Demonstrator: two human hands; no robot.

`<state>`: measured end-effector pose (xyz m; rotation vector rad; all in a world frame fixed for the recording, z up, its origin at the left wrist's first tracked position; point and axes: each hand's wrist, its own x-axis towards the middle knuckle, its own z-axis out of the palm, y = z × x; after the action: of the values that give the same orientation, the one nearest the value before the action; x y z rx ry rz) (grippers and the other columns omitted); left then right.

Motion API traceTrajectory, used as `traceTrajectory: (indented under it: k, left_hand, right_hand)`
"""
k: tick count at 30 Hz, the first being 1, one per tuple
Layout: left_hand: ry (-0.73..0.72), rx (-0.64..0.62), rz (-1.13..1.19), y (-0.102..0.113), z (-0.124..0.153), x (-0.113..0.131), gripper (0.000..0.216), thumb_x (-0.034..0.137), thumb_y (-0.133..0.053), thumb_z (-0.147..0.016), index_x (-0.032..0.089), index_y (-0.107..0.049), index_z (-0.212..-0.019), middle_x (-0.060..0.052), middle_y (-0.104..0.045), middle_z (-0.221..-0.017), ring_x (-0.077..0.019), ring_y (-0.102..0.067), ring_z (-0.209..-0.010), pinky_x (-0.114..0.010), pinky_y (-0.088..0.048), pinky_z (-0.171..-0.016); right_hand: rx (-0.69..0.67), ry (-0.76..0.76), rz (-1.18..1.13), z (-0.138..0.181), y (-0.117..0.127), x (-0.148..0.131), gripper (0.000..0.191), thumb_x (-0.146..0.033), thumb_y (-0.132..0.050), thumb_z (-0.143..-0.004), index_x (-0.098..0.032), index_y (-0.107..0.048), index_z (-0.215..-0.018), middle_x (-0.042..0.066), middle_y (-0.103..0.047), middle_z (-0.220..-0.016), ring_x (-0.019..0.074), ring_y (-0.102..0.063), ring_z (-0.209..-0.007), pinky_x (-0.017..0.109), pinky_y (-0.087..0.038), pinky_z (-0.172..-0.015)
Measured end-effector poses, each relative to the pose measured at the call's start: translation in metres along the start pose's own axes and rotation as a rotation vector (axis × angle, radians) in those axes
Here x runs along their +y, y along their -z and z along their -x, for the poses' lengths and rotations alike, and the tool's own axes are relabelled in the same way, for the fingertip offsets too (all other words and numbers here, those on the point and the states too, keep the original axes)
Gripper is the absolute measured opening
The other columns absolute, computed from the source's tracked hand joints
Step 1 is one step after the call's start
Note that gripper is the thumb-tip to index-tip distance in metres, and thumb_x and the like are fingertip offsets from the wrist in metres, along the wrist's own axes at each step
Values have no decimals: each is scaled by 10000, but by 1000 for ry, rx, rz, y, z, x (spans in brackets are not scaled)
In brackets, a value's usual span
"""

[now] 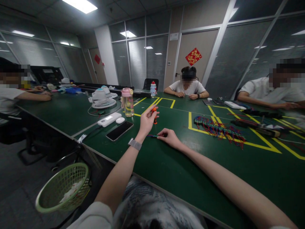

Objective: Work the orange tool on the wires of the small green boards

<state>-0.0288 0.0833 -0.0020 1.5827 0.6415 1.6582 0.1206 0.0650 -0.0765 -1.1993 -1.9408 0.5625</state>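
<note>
My left hand is closed around the orange-and-black handle of a screwdriver. The tool stands nearly upright, its thin shaft reaching down to a small green circuit board on the table. Whether the tip sits in a screw is too small to tell. Thumb and fingers of my right hand pinch the right end of that board, low against the tabletop. Coloured wires come off the board's left side. A black phone lies to the left of my left wrist.
The green table carries yellow tape outlines. To the right lies a row of wired boards. A power bank, a pink-lidded bottle and a white fan stand left. A green basket is on the floor. Several people sit around.
</note>
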Motion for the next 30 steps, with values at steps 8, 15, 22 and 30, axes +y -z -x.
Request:
traceTrajectory:
  k: [8, 15, 22, 30]
  left_hand:
    - [-151, -15, -337, 4, 3, 1, 421, 248, -684, -728, 263, -605, -1141, -55, -544, -1076, -158, -548, -948, -288, -498, -806]
    - [23, -115, 13, -1, 0, -2, 395, 251, -421, -891, 256, -479, -1282, -86, -524, -1277, -164, -616, -971, -301, -542, -774]
    - [-132, -7, -237, 2, 3, 2, 294, 260, -648, -763, 207, -634, -1051, -38, -598, -960, -106, -569, -771, -220, -512, -675]
    - [-51, -102, -48, 1, 2, 3, 368, 240, -445, -873, 236, -537, -1230, -80, -545, -1211, -157, -600, -947, -285, -530, -761]
  right_hand:
    - [-2, 1, -26, 1, 0, 0, 136, -248, -683, -702, -144, -703, -787, 42, -654, -756, 150, -596, -698, 276, -481, -652]
    - [-3, -6, -27, 0, -1, 0, 138, -242, -690, -695, -146, -706, -793, 40, -658, -757, 145, -596, -693, 270, -480, -656]
    - [13, 0, -20, 0, -1, -1, 128, -235, -693, -686, -143, -707, -775, 39, -654, -740, 147, -595, -687, 270, -472, -647]
    - [7, -9, -28, 0, -1, -1, 122, -234, -692, -690, -148, -705, -776, 36, -656, -734, 144, -596, -685, 268, -479, -647]
